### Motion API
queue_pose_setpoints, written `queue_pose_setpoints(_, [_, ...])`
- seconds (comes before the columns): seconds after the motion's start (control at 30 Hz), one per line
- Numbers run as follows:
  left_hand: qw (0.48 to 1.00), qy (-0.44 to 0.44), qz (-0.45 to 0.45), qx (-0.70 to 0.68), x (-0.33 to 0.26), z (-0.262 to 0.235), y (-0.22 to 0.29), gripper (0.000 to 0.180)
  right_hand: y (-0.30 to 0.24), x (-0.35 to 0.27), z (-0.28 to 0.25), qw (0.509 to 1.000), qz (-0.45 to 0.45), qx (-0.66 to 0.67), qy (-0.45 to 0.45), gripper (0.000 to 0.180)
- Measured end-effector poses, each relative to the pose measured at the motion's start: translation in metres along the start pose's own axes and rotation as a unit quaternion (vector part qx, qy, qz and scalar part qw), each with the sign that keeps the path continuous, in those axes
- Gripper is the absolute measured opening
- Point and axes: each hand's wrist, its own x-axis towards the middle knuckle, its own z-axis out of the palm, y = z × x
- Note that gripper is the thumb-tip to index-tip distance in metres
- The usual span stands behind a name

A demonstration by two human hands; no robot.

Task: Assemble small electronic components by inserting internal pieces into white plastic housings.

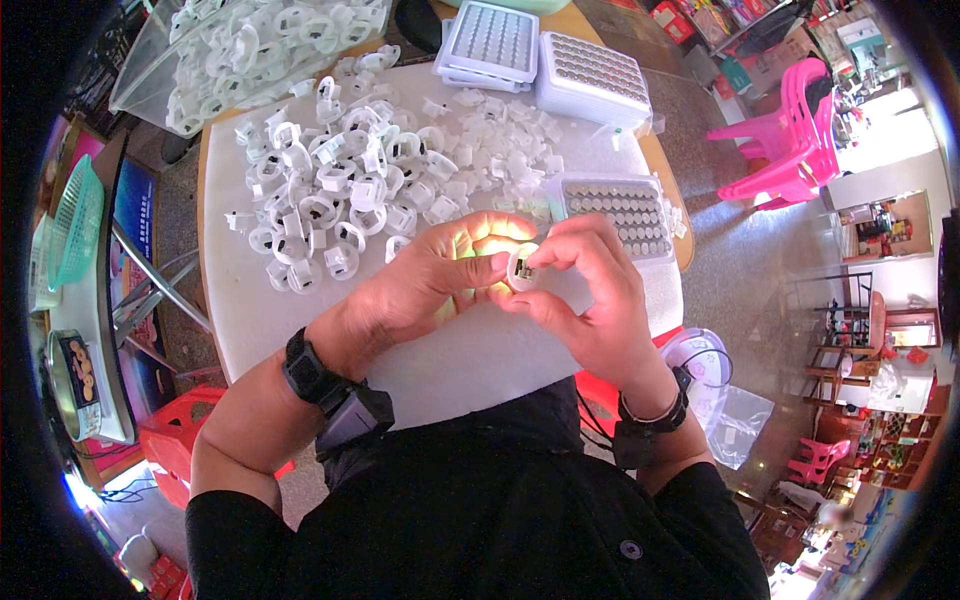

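Over the near part of the table, both hands meet at a small round white plastic light piece (pixel 521 269) with dark parts in its open middle. My left hand (pixel 440 265) pinches its left side between thumb and fingers. From the right, the thumb and fingertips of my right hand (pixel 598 290) close on the same piece. A yellowish glow lights my left fingers around it. Beyond my left hand lies a heap of similar white ring-shaped pieces (pixel 345 185). Just past my right hand stands a white tray (pixel 560 186) with rows of round silvery discs like button cells.
Small translucent plastic parts (pixel 500 140) are scattered right of the heap. A clear bin (pixel 150 85) of more ring pieces stands at the far left. Stacked white trays (pixel 590 105) sit at the far right. A pink chair (pixel 800 140) and red stool (pixel 180 440) stand nearby.
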Motion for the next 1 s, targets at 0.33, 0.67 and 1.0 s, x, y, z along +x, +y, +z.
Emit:
queue_pose_setpoints(0.33, [1.000,0.001,0.006,-0.022,0.0013,-0.0045,-0.0056,0.045,0.0051,0.0033,0.0095,0.987,-0.093,-0.132,0.004,0.024])
queue_pose_setpoints(0.67, [1.000,0.024,-0.001,0.000,0.0033,-0.0005,-0.0031,0.037,0.0087,0.0057,0.0112,0.982,-0.120,-0.146,0.006,0.026])
queue_pose_setpoints(1.0, [1.000,0.025,0.000,-0.005,0.0031,-0.0002,-0.0030,0.038,0.0072,0.0021,0.0057,0.996,-0.062,-0.064,-0.010,0.023])
